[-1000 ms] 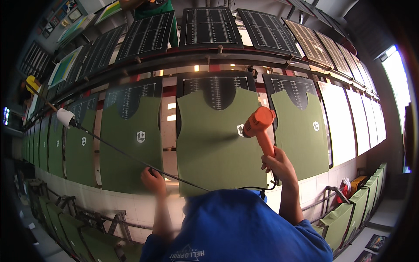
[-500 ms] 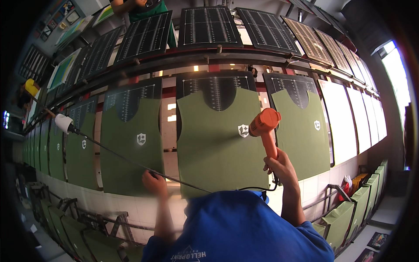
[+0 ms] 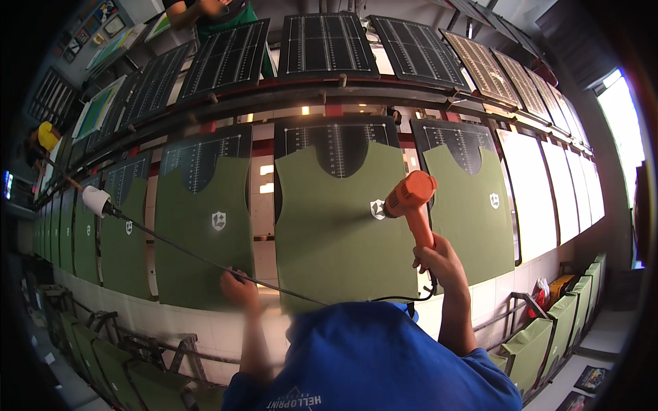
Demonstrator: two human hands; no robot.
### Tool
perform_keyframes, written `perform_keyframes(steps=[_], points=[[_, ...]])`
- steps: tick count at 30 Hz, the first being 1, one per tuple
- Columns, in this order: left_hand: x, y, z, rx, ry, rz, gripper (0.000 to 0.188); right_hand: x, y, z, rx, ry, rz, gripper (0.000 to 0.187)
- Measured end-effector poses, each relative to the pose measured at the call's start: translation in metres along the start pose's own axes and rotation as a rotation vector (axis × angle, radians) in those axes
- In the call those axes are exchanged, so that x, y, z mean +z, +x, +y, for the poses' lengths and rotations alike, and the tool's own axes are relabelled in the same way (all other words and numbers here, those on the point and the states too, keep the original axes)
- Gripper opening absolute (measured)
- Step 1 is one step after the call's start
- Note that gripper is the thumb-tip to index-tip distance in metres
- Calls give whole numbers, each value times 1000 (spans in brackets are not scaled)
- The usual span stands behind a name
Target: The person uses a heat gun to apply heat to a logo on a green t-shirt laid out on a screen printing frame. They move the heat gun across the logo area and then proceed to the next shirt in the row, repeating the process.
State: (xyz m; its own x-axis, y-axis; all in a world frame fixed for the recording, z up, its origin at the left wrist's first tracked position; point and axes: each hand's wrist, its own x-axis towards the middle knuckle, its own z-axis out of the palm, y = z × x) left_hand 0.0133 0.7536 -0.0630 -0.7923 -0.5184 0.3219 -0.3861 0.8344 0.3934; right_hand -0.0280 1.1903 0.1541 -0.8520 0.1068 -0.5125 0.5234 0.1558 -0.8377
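Note:
My right hand [image 3: 442,262] grips the handle of an orange heat gun [image 3: 410,195]. Its nozzle points left at a white shield-shaped print [image 3: 378,209] on the chest of a green fabric piece [image 3: 336,240], which lies on a dark board with white measuring marks. Somewhat blurred, my left hand [image 3: 240,289] is closed on a black power cord [image 3: 195,257] left of that board. The cord runs from a white socket connector [image 3: 96,200] at the far left back toward my body. A thinner black cable hangs below the heat gun.
More green pieces with the same print [image 3: 202,253] lie on boards to both sides. White boards [image 3: 530,195] stand at the right. Beyond a dark rail [image 3: 322,92] is a second row of marked boards [image 3: 329,48]. A person [image 3: 205,10] stands behind it; another in yellow [image 3: 48,137] is far left.
The whole view has shifted slightly. The heat gun stays aimed at the same print, and my left hand remains at the cord. The person at the back has moved a hand.

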Motion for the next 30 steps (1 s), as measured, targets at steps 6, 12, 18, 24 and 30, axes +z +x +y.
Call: perform_keyframes(steps=[6,12,18,24,30], points=[[-1,0,2,-13,35,8,21,2,4,0,-3,-29,8,31],[2,0,-2,-15,37,7,21,3,12,-1,-13,-24,-2,30],[-15,5,8,-185,-182,-308,24,9,16,-5,-35,-68,-20,33],[-61,-6,55,-13,-1140,-1503,33,9,27,-3,-63,-47,-55,33],[-60,-31,91,32,-970,-1640,37,11,30,-9,-20,-113,-106,31]])
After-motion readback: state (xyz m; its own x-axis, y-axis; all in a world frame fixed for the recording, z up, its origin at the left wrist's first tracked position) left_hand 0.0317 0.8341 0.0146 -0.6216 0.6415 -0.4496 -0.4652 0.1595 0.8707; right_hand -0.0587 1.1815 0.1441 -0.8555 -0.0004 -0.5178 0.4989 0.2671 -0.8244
